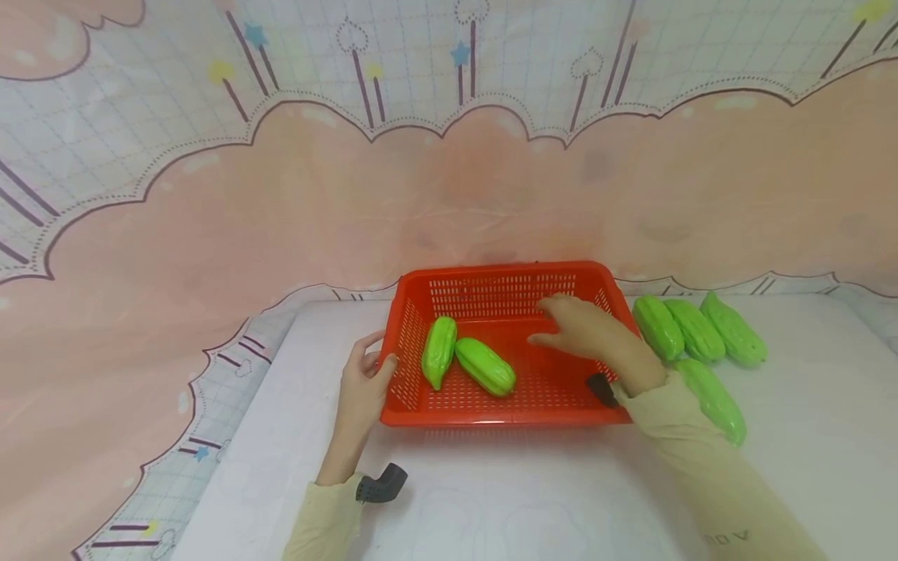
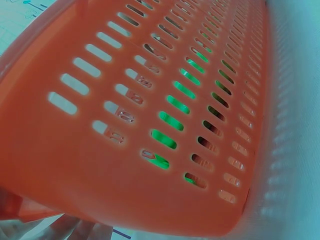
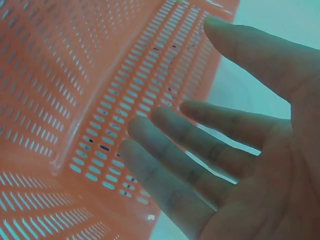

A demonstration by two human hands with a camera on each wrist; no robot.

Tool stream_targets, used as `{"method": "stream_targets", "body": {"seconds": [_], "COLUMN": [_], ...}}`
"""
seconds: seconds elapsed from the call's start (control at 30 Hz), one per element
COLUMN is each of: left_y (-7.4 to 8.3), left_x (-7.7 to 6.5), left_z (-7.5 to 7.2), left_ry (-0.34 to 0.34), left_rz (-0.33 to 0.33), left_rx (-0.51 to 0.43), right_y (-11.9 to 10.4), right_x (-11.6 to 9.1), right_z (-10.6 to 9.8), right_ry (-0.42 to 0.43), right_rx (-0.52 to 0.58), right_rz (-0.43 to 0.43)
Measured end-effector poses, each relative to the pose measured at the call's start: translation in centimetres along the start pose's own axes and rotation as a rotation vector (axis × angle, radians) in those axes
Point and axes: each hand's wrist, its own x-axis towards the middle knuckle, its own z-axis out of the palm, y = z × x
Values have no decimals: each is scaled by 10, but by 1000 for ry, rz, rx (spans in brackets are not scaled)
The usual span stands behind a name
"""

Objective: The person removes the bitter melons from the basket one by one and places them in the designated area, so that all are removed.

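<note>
A red slotted plastic basket point(image 1: 505, 421) stands on the white table. My left hand point(image 1: 363, 386) grips its left rim, the thumb at the edge and the fingers outside. Inside, toward the left, lie two plump, ridged, light green fruits, one more upright point(image 1: 439, 352) and one slanted point(image 1: 486, 366). Through the slots of the basket wall point(image 2: 100, 180), green shows in the left wrist view. My right hand point(image 1: 585, 331) reaches over the basket's right side, fingers extended and holding nothing. The right wrist view shows its palm and spread fingers point(image 3: 200, 150) against the basket slots.
To the right of the basket lie more green fruits: three in a row point(image 1: 658, 327) point(image 1: 696, 330) point(image 1: 733, 330) and one nearer point(image 1: 714, 399), partly behind the right sleeve. A patterned cloth point(image 1: 491, 195) hangs behind the white table point(image 1: 491, 499).
</note>
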Motion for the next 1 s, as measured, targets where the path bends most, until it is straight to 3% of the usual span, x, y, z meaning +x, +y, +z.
{"method": "stream_targets", "body": {"seconds": [0.73,1.0], "left_y": [-2,-1], "left_x": [3,2], "left_z": [0,0], "left_ry": [6,4], "left_rz": [-13,-9], "left_rx": [28,24], "right_y": [-16,-25], "right_x": [17,27], "right_z": [10,17], "right_ry": [-39,-128], "right_rx": [53,118], "right_rz": [-56,-42]}}
